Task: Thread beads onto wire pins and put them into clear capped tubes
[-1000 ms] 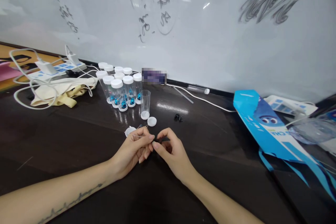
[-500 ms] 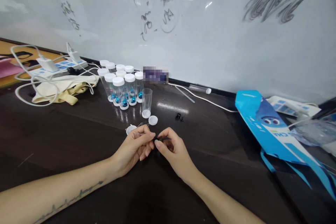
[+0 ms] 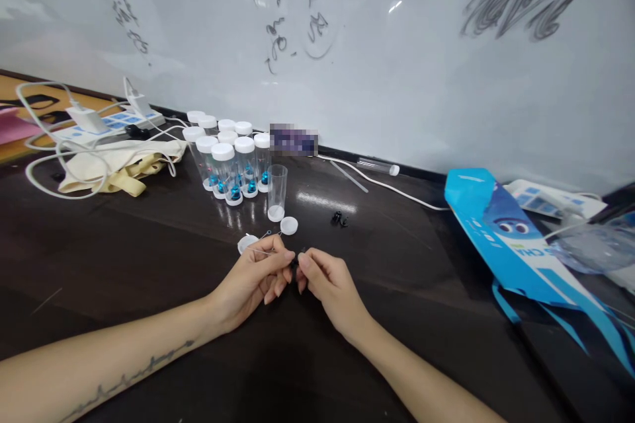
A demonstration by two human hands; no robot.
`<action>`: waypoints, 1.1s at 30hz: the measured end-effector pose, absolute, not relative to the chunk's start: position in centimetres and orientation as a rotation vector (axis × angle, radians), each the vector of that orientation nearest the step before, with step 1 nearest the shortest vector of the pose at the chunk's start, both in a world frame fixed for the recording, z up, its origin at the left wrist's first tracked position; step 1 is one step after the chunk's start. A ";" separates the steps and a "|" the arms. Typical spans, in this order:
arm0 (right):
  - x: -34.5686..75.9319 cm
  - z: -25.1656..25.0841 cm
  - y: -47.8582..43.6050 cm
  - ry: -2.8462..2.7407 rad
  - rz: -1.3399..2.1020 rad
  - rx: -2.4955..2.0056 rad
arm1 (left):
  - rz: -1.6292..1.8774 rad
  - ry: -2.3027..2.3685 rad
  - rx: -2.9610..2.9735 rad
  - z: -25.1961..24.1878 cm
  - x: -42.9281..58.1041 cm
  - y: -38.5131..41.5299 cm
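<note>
My left hand [image 3: 258, 274] and my right hand [image 3: 330, 281] meet low in the middle of the view, both pinched on a small black piece [image 3: 294, 263] between the fingertips. A thin pale wire also runs from the fingers of my left hand. Just beyond that hand lies a white cap [image 3: 247, 244] with thin metal pieces beside it. Another white cap [image 3: 288, 225] rests near an uncapped clear tube [image 3: 276, 195] that stands upright. Small black pieces [image 3: 340, 219] lie in a little heap to the right.
Several white-capped tubes [image 3: 235, 175] with blue items stand behind, left of centre. A cream cloth bag [image 3: 114, 168], cables and a power strip [image 3: 116, 124] are at the left. At the right lies a blue package [image 3: 496, 231]. A closed tube [image 3: 377, 166] lies by the whiteboard [image 3: 387, 66].
The fingers of my right hand have drawn closer together and shifted on the black piece, with the thumb higher. My left hand has hardly moved.
</note>
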State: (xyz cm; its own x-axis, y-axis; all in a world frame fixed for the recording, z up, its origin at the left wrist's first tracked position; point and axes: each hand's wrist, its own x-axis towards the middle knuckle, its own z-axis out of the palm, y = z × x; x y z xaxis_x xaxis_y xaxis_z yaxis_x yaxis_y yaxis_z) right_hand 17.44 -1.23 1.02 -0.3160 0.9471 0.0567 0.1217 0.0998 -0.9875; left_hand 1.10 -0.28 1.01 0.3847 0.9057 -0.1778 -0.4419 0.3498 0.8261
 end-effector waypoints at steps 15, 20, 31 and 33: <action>17.6 1.1 -1.4 -1.606 1.216 -1.089 | 0.985 0.728 0.747 1.1 1.2 -0.2; 17.6 1.2 -1.2 -1.642 1.220 -1.078 | 0.975 0.706 0.769 1.1 1.1 -0.2; 17.5 1.2 -1.3 -1.643 1.212 -1.084 | 0.967 0.715 0.786 1.0 1.1 -0.2; 17.5 1.2 -1.3 -1.603 1.213 -1.091 | 0.982 0.710 0.777 0.9 1.1 -0.2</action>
